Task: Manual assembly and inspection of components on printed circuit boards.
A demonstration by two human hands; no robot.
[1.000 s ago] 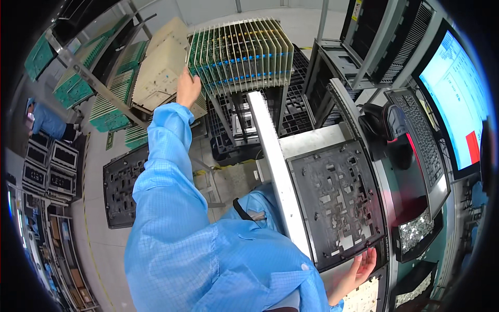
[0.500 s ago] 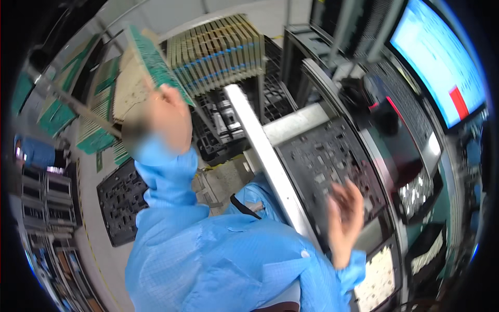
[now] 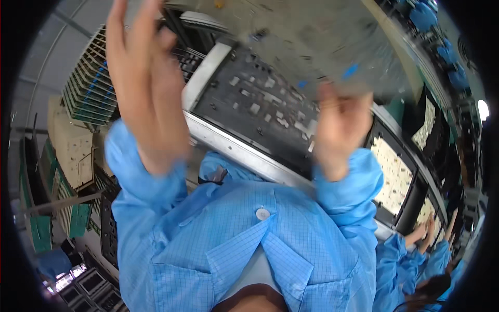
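Observation:
My left hand [image 3: 148, 88] is raised on the left with its fingers stretched out, blurred by motion. No object shows in it. On the right, my right hand [image 3: 340, 130] has its fingers closed at the near edge of a large grey-brown panel [image 3: 322, 36]. This panel is smeared by motion, with small blue marks near that edge. It hangs tilted over the far part of a dark fixture plate [image 3: 244, 109], which carries many small raised blocks and recesses. The panel hides some of that plate.
A metal rail [image 3: 244, 145] runs along the plate's near side. Upright panels stand in a rack [image 3: 93, 78] at left, beside cream boards [image 3: 70, 140] and green-edged boards [image 3: 65, 197]. A cream board [image 3: 390, 177] lies in a frame at right. Co-workers' blue sleeves [image 3: 410, 265] show lower right.
My left hand has left the green board by the stacks. My right hand, open over the fixture before, now grips the large panel. The view has turned toward the right.

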